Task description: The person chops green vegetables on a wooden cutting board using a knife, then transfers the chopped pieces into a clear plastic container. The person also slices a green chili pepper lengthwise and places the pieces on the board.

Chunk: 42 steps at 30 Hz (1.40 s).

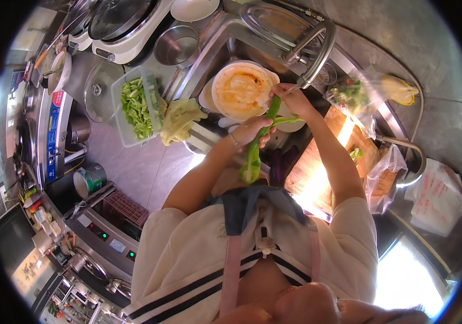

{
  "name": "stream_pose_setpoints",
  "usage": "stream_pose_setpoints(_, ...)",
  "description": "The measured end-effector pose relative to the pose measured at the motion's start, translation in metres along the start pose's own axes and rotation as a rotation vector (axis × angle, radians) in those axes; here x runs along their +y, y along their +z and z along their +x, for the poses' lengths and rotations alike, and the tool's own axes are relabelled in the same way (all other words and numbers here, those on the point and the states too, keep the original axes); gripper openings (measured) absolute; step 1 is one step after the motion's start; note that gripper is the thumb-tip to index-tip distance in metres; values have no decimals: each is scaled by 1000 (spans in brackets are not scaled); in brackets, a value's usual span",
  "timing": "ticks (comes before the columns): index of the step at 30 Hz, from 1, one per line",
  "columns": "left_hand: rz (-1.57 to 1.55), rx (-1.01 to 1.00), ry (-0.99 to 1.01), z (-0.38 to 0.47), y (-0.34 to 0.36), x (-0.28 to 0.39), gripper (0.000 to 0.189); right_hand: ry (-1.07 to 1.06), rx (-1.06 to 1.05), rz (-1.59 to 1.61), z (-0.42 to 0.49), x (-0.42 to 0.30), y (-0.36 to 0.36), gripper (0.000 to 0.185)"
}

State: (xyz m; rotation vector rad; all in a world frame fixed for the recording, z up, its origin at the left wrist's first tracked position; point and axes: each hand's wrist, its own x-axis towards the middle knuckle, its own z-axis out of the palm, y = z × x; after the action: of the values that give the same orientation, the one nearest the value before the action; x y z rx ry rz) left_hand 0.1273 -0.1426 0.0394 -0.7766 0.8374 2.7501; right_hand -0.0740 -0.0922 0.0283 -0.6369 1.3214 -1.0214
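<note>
My left hand (254, 130) grips a long green leafy vegetable stalk (273, 110) around its middle, and its broad pale-green end hangs down toward my apron. A second narrow green piece (285, 120) sticks out to the right from beside that hand. My right hand (291, 99) holds the stalk's upper end just under the spout of the metal faucet (310, 75), where a thin stream of water seems to fall. Behind the hands, a white bowl (241, 90) with orange residue sits in the stainless-steel sink (231, 50), on top of other white dishes.
Left of the sink stand a clear plastic container (135, 139) of cut greens, a yellowish cloth (180, 119), a glass lid (97, 90) and a metal pot (177, 45). A wooden cutting board (316, 156) lies right, near a plastic bag (348, 95) of greens and a second curved faucet (415, 154).
</note>
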Motion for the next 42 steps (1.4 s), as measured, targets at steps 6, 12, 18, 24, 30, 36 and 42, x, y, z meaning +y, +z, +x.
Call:
stream_pose_setpoints(6, -214, -47, -75, 4, -16, -7, 37, -102, -88, -499, 8, 12, -8, 16)
stream_pose_setpoints(12, -899, -436, -108, 3, -48, -20, 52, 5, 152, -23, 11, 15, -34, 20)
stream_pose_setpoints(18, -1195, -492, -146, -8, -55, -31, 51, -39, 125, 6, 4, 33, -6, 23)
stream_pose_setpoints(24, -1030, -277, -161, -10, -47, -34, 47, -96, 338, -344, 21, 38, 15, 25)
stream_pose_setpoints(30, -738, -161, -174, 4, -54, -41, 36, 41, 251, -598, 24, 14, 9, 25)
stream_pose_setpoints(36, -1051, -583, -394, 3, -52, -30, 36, -84, 26, -265, 24, 31, -5, 22)
stream_pose_setpoints(42, -1044, -603, -379, 15, -45, -23, 38, -118, 193, -585, 21, 40, -7, 33)
